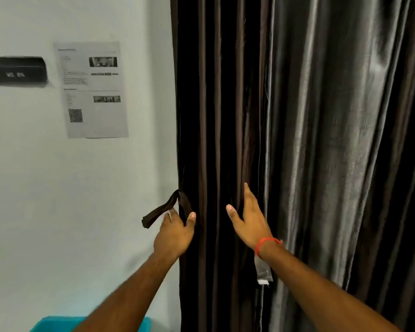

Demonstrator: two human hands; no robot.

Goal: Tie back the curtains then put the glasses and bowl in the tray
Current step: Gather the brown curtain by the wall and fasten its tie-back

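Note:
A dark brown curtain (pixel 297 116) hangs in long folds over the right half of the view. At its left edge a dark fabric tie-back strap (pixel 157 213) loops out toward the white wall. My left hand (pixel 175 232) pinches this strap between thumb and fingers, right at the curtain's edge. My right hand (pixel 248 219) lies flat on the curtain folds a little to the right, fingers spread and holding nothing. A red band circles that wrist. No glasses or bowl are in view.
A printed paper sheet (pixel 92 89) and a black sign (pixel 16 71) hang on the white wall to the left. A turquoise tray (pixel 58 324) shows at the bottom edge under my left forearm. A white label (pixel 262 271) dangles from the curtain.

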